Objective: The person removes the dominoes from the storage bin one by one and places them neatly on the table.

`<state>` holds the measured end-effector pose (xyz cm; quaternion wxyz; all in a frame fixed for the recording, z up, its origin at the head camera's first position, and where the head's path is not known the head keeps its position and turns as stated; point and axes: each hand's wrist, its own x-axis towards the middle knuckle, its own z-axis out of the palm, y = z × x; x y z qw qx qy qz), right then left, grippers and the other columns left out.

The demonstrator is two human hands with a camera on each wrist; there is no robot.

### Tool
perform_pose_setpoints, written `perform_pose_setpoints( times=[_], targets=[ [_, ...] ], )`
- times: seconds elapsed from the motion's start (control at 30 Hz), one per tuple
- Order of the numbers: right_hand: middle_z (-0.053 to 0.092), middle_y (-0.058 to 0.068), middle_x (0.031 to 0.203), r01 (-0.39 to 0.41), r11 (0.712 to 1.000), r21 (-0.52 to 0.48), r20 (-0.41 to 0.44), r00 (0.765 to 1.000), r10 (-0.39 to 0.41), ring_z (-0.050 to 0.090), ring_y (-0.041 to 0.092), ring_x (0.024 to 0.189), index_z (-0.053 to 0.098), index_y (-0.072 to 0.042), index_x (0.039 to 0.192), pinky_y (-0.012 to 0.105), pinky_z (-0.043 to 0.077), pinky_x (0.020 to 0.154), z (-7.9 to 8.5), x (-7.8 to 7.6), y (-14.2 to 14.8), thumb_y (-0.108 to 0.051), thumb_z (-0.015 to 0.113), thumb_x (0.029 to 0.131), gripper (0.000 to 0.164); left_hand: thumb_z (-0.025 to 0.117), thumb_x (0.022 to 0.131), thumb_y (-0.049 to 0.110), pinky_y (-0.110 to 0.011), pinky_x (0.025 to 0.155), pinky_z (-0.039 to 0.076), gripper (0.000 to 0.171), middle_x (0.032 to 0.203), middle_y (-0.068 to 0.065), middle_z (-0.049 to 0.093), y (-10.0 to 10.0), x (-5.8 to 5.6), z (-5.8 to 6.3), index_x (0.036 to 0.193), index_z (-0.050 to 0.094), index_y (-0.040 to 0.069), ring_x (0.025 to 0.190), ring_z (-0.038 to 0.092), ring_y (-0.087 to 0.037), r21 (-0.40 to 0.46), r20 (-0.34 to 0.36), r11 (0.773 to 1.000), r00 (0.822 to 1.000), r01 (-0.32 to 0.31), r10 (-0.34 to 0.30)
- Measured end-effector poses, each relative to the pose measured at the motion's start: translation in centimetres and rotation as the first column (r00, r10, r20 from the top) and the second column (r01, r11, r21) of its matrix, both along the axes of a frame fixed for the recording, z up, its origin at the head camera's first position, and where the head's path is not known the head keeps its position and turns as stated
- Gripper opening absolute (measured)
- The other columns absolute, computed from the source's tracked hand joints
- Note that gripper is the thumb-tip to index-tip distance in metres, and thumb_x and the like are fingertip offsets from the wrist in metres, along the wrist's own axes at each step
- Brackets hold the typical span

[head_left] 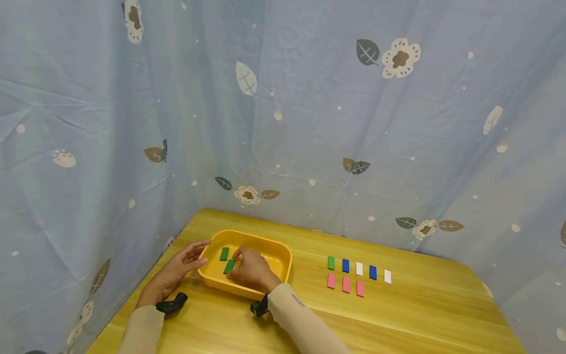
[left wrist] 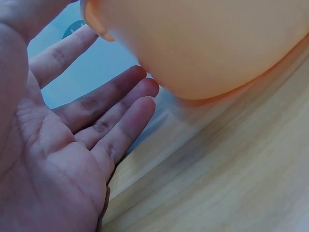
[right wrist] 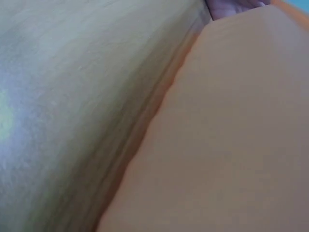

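Observation:
A yellow plastic basin (head_left: 283, 246) stands on the wooden table in the head view. Inside it lies one dark green block (head_left: 224, 253), flat and rectangular. My right hand (head_left: 254, 270) reaches in over the near rim, its thumb and fingers curled about the ends of a second green block (head_left: 229, 266). At the basin's left end is my left hand (head_left: 179, 268), fingers spread and loosely extended. In the left wrist view, fingertips (left wrist: 145, 87) come up to the basin's outer wall (left wrist: 203, 48). The right wrist view has the basin's wall (right wrist: 217, 135) but not the right hand's fingers.
Right of the basin, small flat blocks lie in two rows: a light green block (head_left: 331, 263), blue blocks (head_left: 346, 265) and white blocks (head_left: 359, 268) behind, pink blocks (head_left: 346, 284) in front. A patterned curtain (head_left: 309, 123) hangs along the table's back and left edges.

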<state>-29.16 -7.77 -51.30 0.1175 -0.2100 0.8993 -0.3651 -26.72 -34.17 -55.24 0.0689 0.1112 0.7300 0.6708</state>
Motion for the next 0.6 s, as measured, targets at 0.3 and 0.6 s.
perform_pose_setpoints(
  times=[0.3, 0.6],
  targets=[
    [0.061, -0.007, 0.073, 0.011, 1.000, 0.011, -0.040, 0.999, -0.011, 0.056, 0.011, 0.069, 0.071, -0.012, 0.120, 0.029, 0.049, 0.064, -0.28, -0.20, -0.16, -0.027, 0.088, 0.083, 0.044, 0.063, 0.104, 0.018, -0.022, 0.099, 0.046, 0.059, 0.159, -0.020, 0.037, -0.02, -0.09, -0.21, 0.158, 0.039, 0.015, 0.135, 0.047, -0.025, 0.005, -0.014, 1.000, 1.000, -0.003, 0.003],
    [0.071, -0.006, 0.084, -0.030, 0.988, -0.151, 0.005, 0.999, 0.032, 0.065, 0.010, 0.068, 0.068, -0.003, 0.126, 0.027, 0.056, 0.063, 0.27, -0.86, 0.32, -0.010, 0.084, 0.085, 0.045, 0.063, 0.104, 0.017, -0.021, 0.099, 0.047, 0.060, 0.159, -0.020, 0.036, -0.04, 0.14, -0.22, 0.158, 0.038, 0.014, 0.130, 0.050, -0.012, 0.017, -0.018, 1.000, 1.000, 0.003, -0.002]
  ],
)
